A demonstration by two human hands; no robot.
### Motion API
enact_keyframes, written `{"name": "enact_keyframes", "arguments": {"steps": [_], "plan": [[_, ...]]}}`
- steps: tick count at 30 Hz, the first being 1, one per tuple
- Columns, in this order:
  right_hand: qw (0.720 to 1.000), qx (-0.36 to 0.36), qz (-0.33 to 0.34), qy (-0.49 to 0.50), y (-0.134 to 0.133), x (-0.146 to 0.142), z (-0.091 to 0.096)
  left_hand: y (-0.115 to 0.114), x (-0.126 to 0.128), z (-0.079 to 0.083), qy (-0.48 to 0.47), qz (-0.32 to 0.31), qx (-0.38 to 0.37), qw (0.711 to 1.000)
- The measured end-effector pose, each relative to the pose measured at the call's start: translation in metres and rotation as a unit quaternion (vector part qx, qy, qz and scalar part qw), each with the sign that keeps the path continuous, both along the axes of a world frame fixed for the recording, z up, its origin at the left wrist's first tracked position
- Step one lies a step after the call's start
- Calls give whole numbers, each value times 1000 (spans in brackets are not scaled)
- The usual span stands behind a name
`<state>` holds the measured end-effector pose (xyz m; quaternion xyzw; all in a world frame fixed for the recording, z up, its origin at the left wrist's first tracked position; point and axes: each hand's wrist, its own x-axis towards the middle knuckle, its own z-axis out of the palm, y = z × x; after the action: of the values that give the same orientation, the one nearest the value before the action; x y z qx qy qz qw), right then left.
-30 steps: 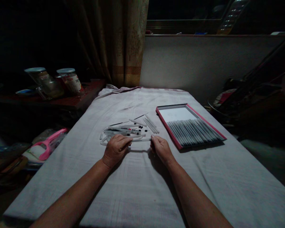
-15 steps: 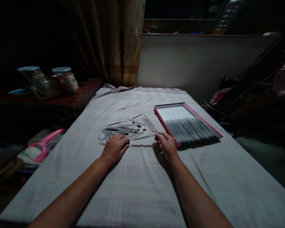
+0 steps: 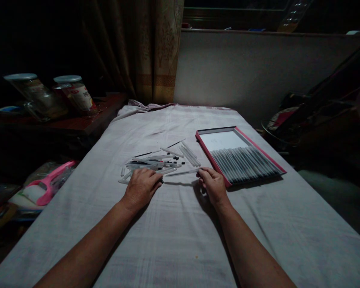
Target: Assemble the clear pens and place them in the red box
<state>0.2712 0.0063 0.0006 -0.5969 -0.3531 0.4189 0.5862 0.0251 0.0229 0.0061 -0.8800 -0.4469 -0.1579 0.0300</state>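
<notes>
My right hand (image 3: 212,185) pinches one end of a slim, clear pen (image 3: 183,173), which points left just above the cloth. My left hand (image 3: 143,186) is closed, with a small black piece, apparently a pen cap (image 3: 161,181), at its fingertips. The pen's left end stops just short of that piece. Behind my left hand lies a loose heap of pen parts (image 3: 151,162): clear barrels, dark refills and small black caps. Several clear barrels (image 3: 189,155) lie side by side right of the heap. A shallow red-edged box (image 3: 211,162) holds a row of pens (image 3: 243,164).
A pale checked cloth (image 3: 174,232) covers the table. Two lidded jars (image 3: 78,96) stand on a dark red side table (image 3: 105,110) at left. Below it is a pink-handled object (image 3: 49,184). A curtain (image 3: 159,52) and wall are behind.
The camera view has shifted slightly. Both hands stay nearly in place, and the pen in my right hand remains close to my left fingertips, where the black piece now shows more clearly.
</notes>
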Motion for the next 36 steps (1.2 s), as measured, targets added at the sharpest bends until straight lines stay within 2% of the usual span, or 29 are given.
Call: {"name": "enact_keyframes", "arguments": {"steps": [4, 7, 10, 12, 14, 18, 24, 26, 29, 36], "plan": [[1000, -16, -4, 18, 0, -1, 1, 0, 2, 1, 1, -17, -9, 1000], [999, -16, -4, 29, 0, 0, 1, 0, 4, 2, -33, -12, -12, 999], [998, -22, -14, 56, 0, 1, 0, -4, 3, 3, -127, 12, -19, 992], [997, -32, -20, 74, 0, 1, 1, -6, 2, 3, -215, 43, -57, 974], [995, -39, -22, 83, 0, 0, 2, -8, 2, 2, -307, 82, -120, 940], [994, -56, -23, 95, -2, -4, 6, -9, 7, 3, -447, 120, -261, 847], [994, -63, -21, 90, -4, -7, 6, -12, 16, 6, -567, 144, -396, 708], [994, -62, -22, 86, -5, -6, 4, -13, 17, 6, -584, 148, -419, 680], [996, -52, -16, 75, -6, -6, 0, -13, 17, 6, -586, 153, -432, 668], [998, -46, 14, 52, -8, -9, -2, -13, 17, 6, -583, 152, -424, 676]]}}
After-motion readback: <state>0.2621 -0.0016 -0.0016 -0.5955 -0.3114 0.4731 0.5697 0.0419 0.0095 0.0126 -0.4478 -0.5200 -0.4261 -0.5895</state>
